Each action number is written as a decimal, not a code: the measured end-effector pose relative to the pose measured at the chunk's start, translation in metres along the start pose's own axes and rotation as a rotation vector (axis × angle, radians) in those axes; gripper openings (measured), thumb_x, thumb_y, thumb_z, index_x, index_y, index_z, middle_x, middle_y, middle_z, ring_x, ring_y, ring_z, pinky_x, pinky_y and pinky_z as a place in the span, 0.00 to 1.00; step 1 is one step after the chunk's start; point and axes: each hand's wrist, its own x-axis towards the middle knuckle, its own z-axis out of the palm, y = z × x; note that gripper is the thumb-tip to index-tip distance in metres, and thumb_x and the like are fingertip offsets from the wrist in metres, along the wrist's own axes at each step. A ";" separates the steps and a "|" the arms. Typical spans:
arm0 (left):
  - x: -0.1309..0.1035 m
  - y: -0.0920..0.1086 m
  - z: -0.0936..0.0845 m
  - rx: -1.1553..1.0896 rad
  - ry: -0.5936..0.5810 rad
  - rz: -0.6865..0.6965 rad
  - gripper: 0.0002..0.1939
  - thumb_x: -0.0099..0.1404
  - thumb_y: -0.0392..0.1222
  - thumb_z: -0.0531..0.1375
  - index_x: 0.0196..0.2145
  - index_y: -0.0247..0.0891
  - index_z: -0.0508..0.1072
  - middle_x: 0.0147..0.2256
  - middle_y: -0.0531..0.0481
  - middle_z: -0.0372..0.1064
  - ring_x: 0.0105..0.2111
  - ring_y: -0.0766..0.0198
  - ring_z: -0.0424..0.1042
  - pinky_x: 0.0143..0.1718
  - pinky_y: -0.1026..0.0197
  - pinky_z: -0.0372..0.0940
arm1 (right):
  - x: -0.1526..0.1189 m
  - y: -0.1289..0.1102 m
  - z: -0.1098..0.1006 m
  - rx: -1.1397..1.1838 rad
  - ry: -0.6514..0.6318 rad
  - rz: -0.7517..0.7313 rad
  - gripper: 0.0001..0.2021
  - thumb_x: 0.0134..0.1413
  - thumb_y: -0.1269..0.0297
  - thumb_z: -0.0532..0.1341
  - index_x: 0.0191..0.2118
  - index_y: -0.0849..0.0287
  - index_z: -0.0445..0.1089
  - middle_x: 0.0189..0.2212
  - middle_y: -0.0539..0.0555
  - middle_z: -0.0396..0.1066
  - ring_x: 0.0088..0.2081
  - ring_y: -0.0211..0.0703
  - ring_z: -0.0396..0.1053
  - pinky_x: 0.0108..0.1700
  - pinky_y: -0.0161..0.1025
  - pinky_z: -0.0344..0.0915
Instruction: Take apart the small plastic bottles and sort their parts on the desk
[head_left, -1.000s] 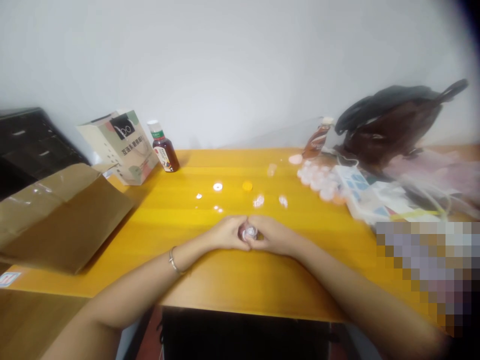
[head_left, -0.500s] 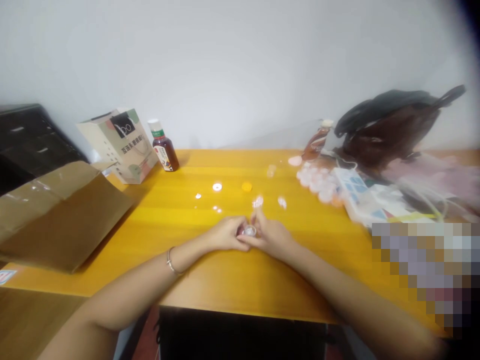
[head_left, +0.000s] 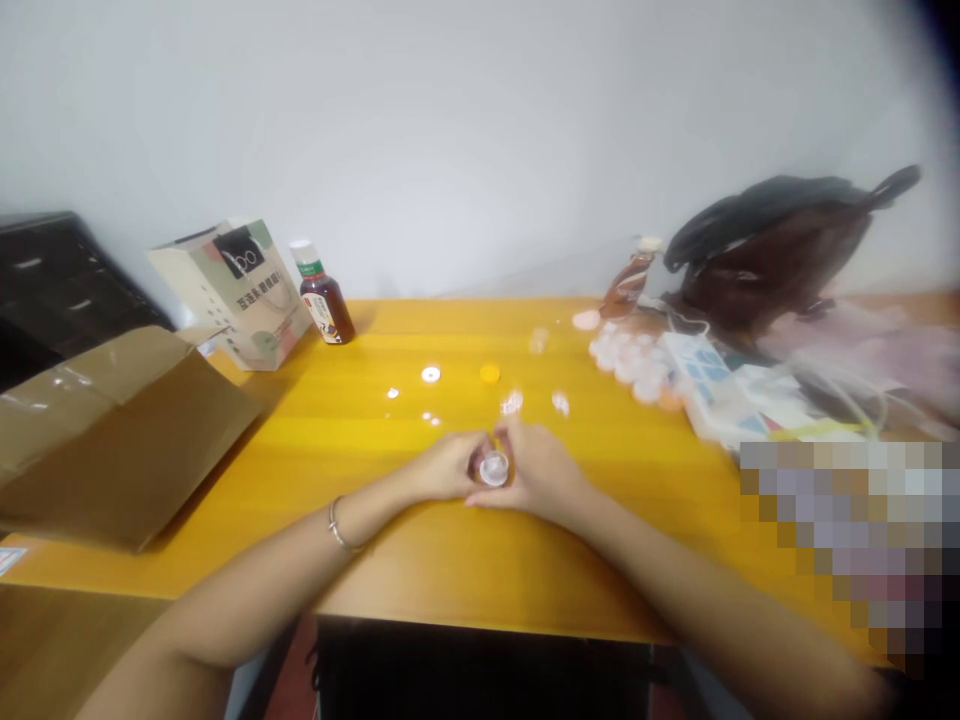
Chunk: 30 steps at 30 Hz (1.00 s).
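Note:
Between my hands, close over the table, is a small clear round plastic container [head_left: 493,469], its circular rim facing up towards me. My left hand [head_left: 451,466] is closed on its left side, fingers curled. My right hand [head_left: 546,467] curves round the right side, with the thumb low in front and the fingertips behind. Just beyond the hands lie small clear plastic pieces [head_left: 511,402] and another clear piece [head_left: 560,403]. Farther back are a yellow disc [head_left: 490,373], a white ring-like disc [head_left: 430,374] and a small white piece [head_left: 393,393].
At the left stand an open cardboard box [head_left: 127,440], a paper bag [head_left: 259,300] and a dark bottle with a white cap [head_left: 327,305]. To the right are a tilted brown bottle [head_left: 630,282], pale round pieces [head_left: 634,362], a white-and-blue package [head_left: 701,375] and a dark bag [head_left: 780,260].
The clear container now shows its round rim more fully between my hands. My right fingers have opened a little wider around it. The whole view has shifted slightly.

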 end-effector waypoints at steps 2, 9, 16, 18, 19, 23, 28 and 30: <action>0.000 0.001 -0.001 -0.026 -0.014 0.015 0.16 0.47 0.44 0.63 0.29 0.34 0.62 0.27 0.54 0.63 0.26 0.68 0.61 0.26 0.68 0.55 | 0.000 -0.002 0.005 -0.065 -0.042 0.047 0.30 0.34 0.38 0.61 0.36 0.60 0.59 0.27 0.57 0.69 0.29 0.50 0.68 0.28 0.38 0.58; -0.002 0.008 -0.004 -0.106 -0.059 0.053 0.17 0.48 0.37 0.61 0.36 0.35 0.63 0.29 0.55 0.63 0.27 0.69 0.61 0.28 0.68 0.57 | -0.001 0.001 0.006 -0.003 -0.099 0.008 0.15 0.48 0.56 0.56 0.39 0.60 0.59 0.29 0.56 0.70 0.30 0.46 0.66 0.29 0.37 0.56; -0.001 -0.002 -0.001 -0.048 -0.032 -0.009 0.15 0.45 0.40 0.63 0.28 0.34 0.61 0.25 0.56 0.60 0.24 0.70 0.58 0.24 0.69 0.54 | -0.001 0.003 -0.002 0.129 0.070 -0.195 0.23 0.39 0.59 0.60 0.43 0.61 0.58 0.42 0.60 0.63 0.42 0.49 0.61 0.43 0.43 0.57; -0.001 -0.002 -0.001 -0.062 -0.024 0.008 0.16 0.45 0.39 0.63 0.31 0.34 0.63 0.26 0.56 0.61 0.25 0.70 0.59 0.26 0.69 0.55 | -0.001 0.003 0.000 0.112 0.038 -0.182 0.22 0.40 0.55 0.61 0.41 0.61 0.59 0.40 0.59 0.64 0.41 0.49 0.62 0.41 0.42 0.58; -0.001 -0.001 -0.001 -0.076 -0.022 0.021 0.16 0.45 0.38 0.62 0.33 0.34 0.64 0.27 0.56 0.62 0.26 0.70 0.60 0.26 0.69 0.56 | -0.001 0.003 0.001 0.097 0.017 -0.170 0.20 0.42 0.54 0.60 0.39 0.60 0.60 0.38 0.58 0.64 0.39 0.48 0.63 0.39 0.41 0.58; -0.002 0.005 -0.002 -0.123 -0.042 0.033 0.16 0.47 0.37 0.60 0.36 0.33 0.64 0.28 0.55 0.62 0.26 0.69 0.60 0.27 0.69 0.56 | -0.001 0.001 0.000 0.046 -0.071 -0.078 0.16 0.50 0.52 0.56 0.36 0.61 0.62 0.34 0.57 0.68 0.34 0.45 0.66 0.34 0.38 0.58; -0.002 0.004 -0.001 -0.095 -0.045 -0.015 0.14 0.46 0.35 0.60 0.33 0.34 0.64 0.28 0.55 0.63 0.27 0.69 0.61 0.27 0.68 0.57 | -0.002 0.002 -0.005 0.100 -0.161 -0.064 0.11 0.52 0.60 0.56 0.39 0.59 0.63 0.33 0.55 0.71 0.33 0.43 0.67 0.32 0.35 0.57; -0.002 0.004 -0.001 -0.104 -0.041 -0.008 0.15 0.46 0.36 0.61 0.34 0.34 0.64 0.29 0.54 0.65 0.28 0.68 0.62 0.29 0.68 0.59 | -0.002 0.005 -0.006 0.140 -0.146 -0.155 0.09 0.49 0.64 0.57 0.38 0.59 0.63 0.34 0.54 0.70 0.34 0.42 0.66 0.33 0.35 0.58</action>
